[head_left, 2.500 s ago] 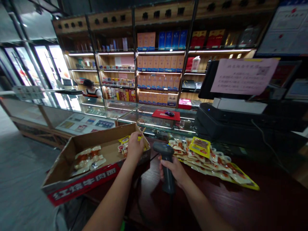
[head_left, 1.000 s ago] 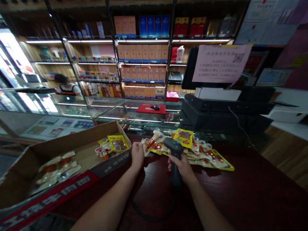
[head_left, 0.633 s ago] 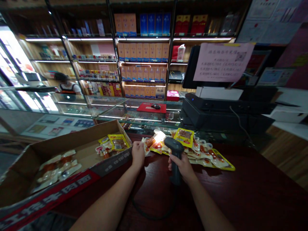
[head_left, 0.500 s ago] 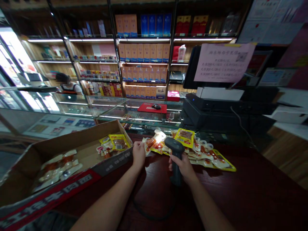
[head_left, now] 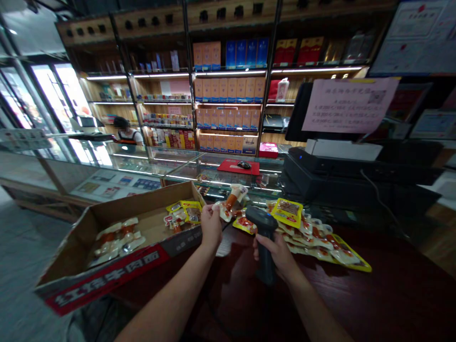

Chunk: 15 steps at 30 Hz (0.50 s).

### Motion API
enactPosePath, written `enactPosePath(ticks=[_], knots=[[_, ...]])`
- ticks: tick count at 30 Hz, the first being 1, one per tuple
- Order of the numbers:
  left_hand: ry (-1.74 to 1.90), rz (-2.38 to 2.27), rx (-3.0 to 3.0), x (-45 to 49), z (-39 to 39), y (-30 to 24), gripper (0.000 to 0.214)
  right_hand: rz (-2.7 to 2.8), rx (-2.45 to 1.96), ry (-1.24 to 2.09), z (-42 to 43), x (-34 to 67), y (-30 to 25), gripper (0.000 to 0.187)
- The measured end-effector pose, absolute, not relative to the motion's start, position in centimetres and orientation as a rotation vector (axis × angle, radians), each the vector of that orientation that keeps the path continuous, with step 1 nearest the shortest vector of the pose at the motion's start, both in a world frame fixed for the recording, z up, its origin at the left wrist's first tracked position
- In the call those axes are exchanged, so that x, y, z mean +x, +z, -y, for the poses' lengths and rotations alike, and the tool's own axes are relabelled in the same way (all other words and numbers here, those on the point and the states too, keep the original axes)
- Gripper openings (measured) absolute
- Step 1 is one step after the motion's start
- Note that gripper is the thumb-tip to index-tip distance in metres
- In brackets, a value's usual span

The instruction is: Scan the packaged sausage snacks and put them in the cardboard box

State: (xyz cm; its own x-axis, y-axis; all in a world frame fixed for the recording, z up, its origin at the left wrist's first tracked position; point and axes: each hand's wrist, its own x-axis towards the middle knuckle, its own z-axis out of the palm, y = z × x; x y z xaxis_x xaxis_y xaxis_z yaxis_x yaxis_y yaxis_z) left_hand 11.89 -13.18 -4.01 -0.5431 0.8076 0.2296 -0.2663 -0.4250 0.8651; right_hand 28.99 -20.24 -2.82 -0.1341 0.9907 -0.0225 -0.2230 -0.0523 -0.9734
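Note:
My left hand (head_left: 211, 225) is closed on a small clear snack packet (head_left: 232, 197) with a red sausage inside, held up above the dark wooden counter (head_left: 374, 299). My right hand (head_left: 276, 251) grips the handle of a black barcode scanner (head_left: 262, 227), whose head points toward the packet. Just right of the scanner lies a spread heap of similar snack packets (head_left: 313, 235), with a yellow packet (head_left: 287, 212) on top. To the left sits an open cardboard box (head_left: 107, 270) holding more packets (head_left: 119, 235).
A black register with a monitor and a pink paper notice (head_left: 351, 104) stands at the back right. Glass display counters (head_left: 149, 164) run behind the box, with a red mouse pad and mouse (head_left: 239, 166). Shelves of boxed goods fill the wall. A person (head_left: 125, 132) sits at the far left.
My left hand went from the box to the heap, took a sausage packet and has lifted it in front of the scanner. The right hand kept hold of the scanner. The view shifted.

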Motion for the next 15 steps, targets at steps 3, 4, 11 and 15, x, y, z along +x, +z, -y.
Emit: enactPosePath(ticks=[3,4,11,15], knots=[[2.108,-1.031,0.761,9.2,14.3,-2.6,0.025,1.16,-0.964,1.462,20.3,27.7,-1.9,0.029],[2.137,-1.051,0.723,8.1,14.6,-2.5,0.025,1.171,-0.95,1.473,20.3,27.2,-1.7,0.029],[2.25,-1.375,0.578,2.3,15.9,-2.7,0.03,1.221,-0.886,1.529,20.1,23.7,-1.1,0.031],[2.249,-1.459,0.758,1.8,16.3,-2.6,0.046,1.262,-0.866,1.545,20.4,22.4,-1.0,0.031]])
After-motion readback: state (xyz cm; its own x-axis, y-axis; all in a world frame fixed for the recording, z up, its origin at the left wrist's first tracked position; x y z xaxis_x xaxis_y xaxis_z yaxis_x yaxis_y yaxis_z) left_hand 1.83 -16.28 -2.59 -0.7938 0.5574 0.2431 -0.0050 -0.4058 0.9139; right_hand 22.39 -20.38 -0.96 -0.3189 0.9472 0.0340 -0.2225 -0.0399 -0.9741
